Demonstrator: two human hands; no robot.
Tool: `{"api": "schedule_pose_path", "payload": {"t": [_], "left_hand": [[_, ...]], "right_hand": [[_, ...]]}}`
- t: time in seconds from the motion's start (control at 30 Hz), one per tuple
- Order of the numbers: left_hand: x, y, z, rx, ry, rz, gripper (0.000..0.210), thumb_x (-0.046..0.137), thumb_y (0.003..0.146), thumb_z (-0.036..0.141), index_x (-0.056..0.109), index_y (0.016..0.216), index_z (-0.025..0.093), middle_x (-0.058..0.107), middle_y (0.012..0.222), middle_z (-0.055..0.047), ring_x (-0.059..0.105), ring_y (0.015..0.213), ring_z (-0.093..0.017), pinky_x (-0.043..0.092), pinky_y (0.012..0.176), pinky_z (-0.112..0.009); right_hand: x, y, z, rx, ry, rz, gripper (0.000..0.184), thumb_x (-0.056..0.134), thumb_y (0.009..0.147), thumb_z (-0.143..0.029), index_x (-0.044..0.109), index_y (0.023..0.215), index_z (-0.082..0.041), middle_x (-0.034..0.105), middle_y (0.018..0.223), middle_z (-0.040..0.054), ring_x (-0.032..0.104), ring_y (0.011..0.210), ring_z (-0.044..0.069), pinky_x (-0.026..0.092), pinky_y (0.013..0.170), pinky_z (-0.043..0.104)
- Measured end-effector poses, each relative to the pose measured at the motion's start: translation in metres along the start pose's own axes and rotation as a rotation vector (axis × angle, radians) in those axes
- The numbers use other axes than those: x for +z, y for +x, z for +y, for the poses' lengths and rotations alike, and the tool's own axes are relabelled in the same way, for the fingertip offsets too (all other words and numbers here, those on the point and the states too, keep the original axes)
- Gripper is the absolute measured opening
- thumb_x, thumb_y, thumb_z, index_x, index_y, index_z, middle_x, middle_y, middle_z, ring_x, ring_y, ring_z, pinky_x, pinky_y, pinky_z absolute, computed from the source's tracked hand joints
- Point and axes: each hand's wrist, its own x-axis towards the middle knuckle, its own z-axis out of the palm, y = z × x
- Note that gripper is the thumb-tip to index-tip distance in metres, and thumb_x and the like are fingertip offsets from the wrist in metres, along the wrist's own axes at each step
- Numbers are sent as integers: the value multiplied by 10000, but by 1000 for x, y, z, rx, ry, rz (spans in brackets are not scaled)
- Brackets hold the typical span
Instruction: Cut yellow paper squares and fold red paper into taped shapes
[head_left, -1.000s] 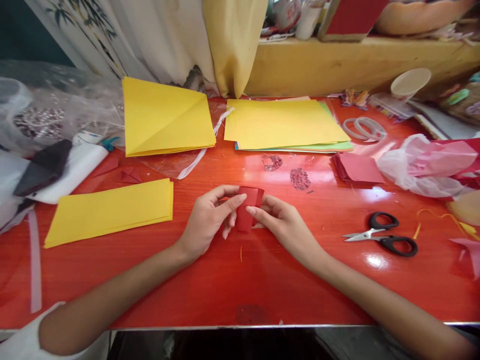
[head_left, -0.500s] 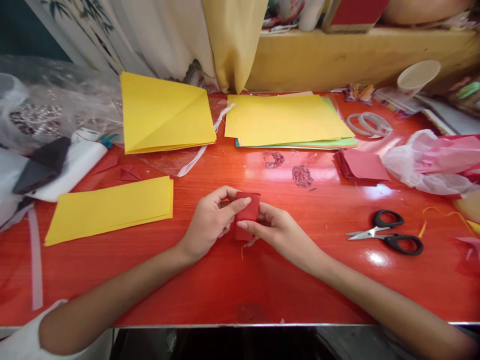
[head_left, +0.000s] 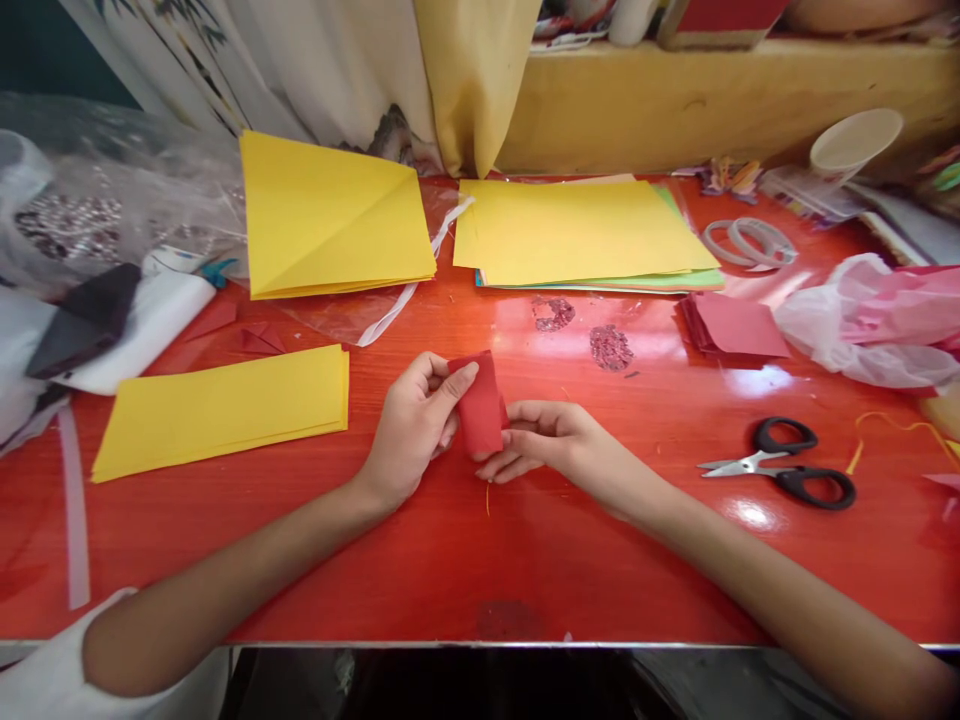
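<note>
A small folded piece of red paper (head_left: 481,410) is up in front of me, tilted slightly. My left hand (head_left: 411,428) pinches it at the upper left, with the thumb across its face. At the lower right edge, my right hand (head_left: 551,440) has its thumb and fingertips closed on the paper's corner; some of the fingers pass behind it. A short yellow thread (head_left: 488,500) lies on the red table (head_left: 375,590) just below the paper.
Black-handled scissors (head_left: 780,464) lie to the right, below a stack of red paper squares (head_left: 735,326). Yellow paper strips (head_left: 225,410) lie at left. Larger yellow sheets (head_left: 337,220) and a mixed paper stack (head_left: 585,232) are at the back. Tape rolls (head_left: 750,243) sit behind right.
The red paper has tilted and shifted a little up and left with my left hand. My right thumb has slid from the paper's face to its lower right edge.
</note>
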Motion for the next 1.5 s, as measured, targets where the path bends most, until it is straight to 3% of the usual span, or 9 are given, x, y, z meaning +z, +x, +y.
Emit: {"api": "schedule_pose_path", "payload": {"t": [0.2,0.27,0.4,0.87,1.13,1.33,1.5], "left_hand": [[0,-1,0,14,221,-71,305,627,782,458,527,892,192,546,649,57,379,395,-21,288,351,-159],[0,-2,1,15,282,-96,310,628,776,470,560,864,181,545,662,45,394,454,-30,322,414,-163],[-1,-4,2,45,377,-37,343,621,765,506,581,810,169,562,699,22,467,622,-76,381,566,-191],[-1,-6,0,64,414,-30,350,615,761,517,571,850,182,573,733,15,481,663,-112,376,618,-225],[-1,-6,-1,77,415,-37,327,623,764,494,570,857,185,585,740,22,503,669,-102,394,611,-215],[-1,-6,-1,79,419,-27,336,621,762,505,574,847,183,576,749,17,489,678,-106,394,618,-218],[-1,-5,-2,93,408,-3,353,601,772,522,585,869,182,581,758,10,480,677,-107,390,621,-219]], "right_hand": [[-2,-1,4,-49,46,-34,85,578,848,-215,624,837,-144,704,829,32,706,766,142,561,763,287],[-3,-1,5,-55,53,-70,97,583,853,-239,622,844,-150,712,853,37,706,798,151,557,789,306],[-3,-3,6,-20,36,-153,146,592,854,-291,617,848,-147,724,896,58,703,826,156,552,812,332],[-9,-4,-3,76,45,-226,153,606,835,-196,635,971,-133,719,994,73,682,937,168,525,885,345],[-6,-3,-6,75,13,-167,142,619,839,-257,644,913,-139,730,950,68,701,866,162,547,833,318],[-3,-3,-6,95,27,-85,284,541,881,-384,644,866,-120,736,866,101,714,786,177,561,787,344],[-1,-2,-7,115,21,-70,231,565,872,-344,615,795,-132,740,852,92,715,780,176,565,773,331]]}}
